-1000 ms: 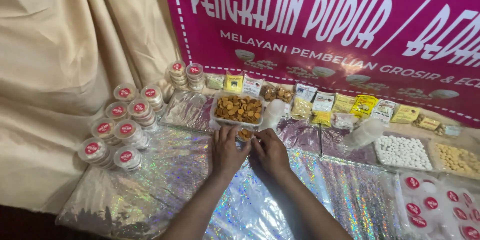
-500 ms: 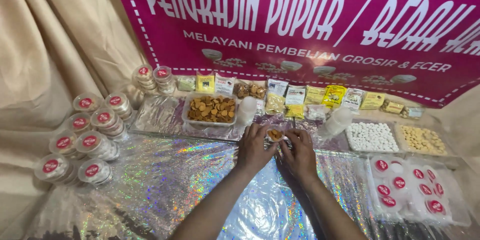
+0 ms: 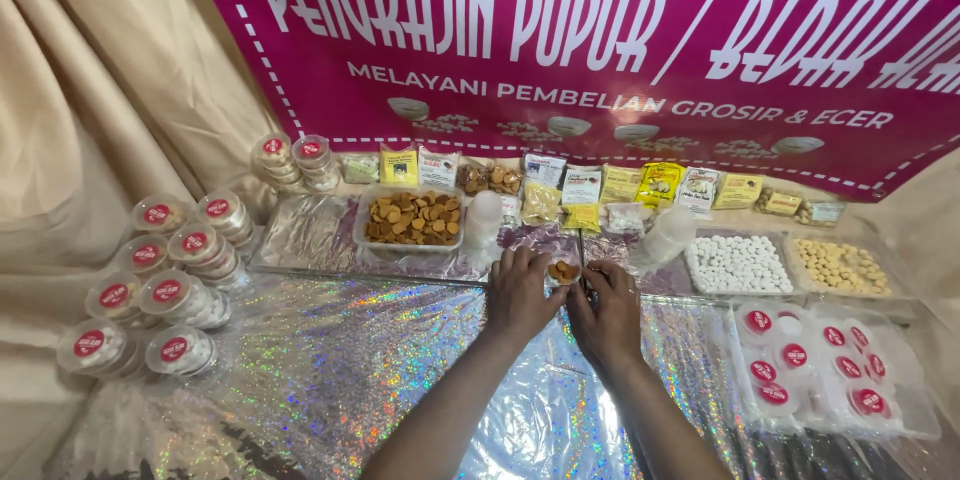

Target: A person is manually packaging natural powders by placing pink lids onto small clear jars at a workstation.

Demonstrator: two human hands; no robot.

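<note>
My left hand (image 3: 520, 292) and right hand (image 3: 607, 312) sit together at frame centre, fingers curled, forearms angling up from below.

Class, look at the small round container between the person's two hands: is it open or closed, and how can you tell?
Open. The small container has no lid on, so the brown round pieces inside show from above, between the left hand and right hand.
</note>
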